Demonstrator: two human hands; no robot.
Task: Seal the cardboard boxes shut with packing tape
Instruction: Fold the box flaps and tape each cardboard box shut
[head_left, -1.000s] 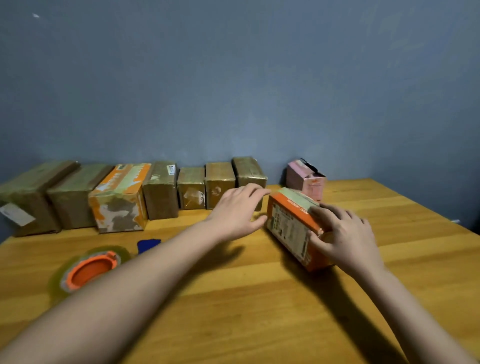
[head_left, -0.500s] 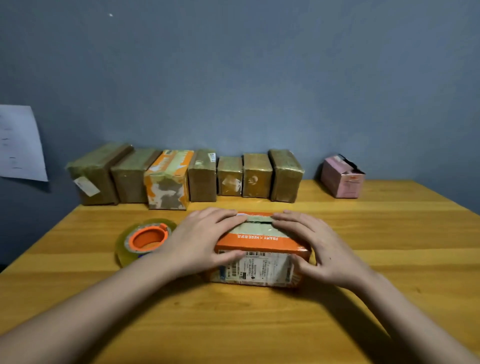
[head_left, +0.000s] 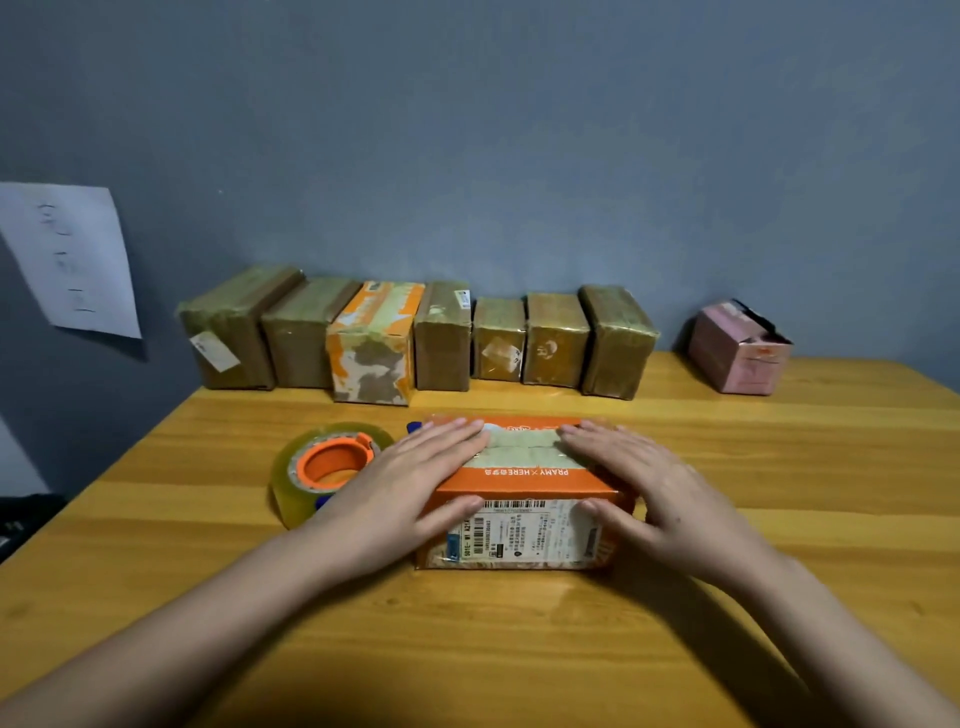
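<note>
Orange box (head_left: 524, 480) under both hands, left hand (head_left: 410, 493) and right hand (head_left: 657, 499) fingers flat, blue item (head_left: 414, 427) mostly hidden

1. A plain room used as a small parcel-packing spot, home or office I cannot tell.
2. A wooden counter (head_left: 779, 467) against a bare grey-blue wall (head_left: 519, 130).
3. A row of taped parcels (head_left: 415, 338), a tape roll (head_left: 291, 493), a handwritten paper sheet (head_left: 67, 254).

A white sheet of paper (head_left: 70, 260) with faint handwriting hangs on the grey-blue wall (head_left: 519, 130) at the left, above the far left corner of the wooden surface (head_left: 519, 649), whose yellow-brown planks run from side to side.
</note>
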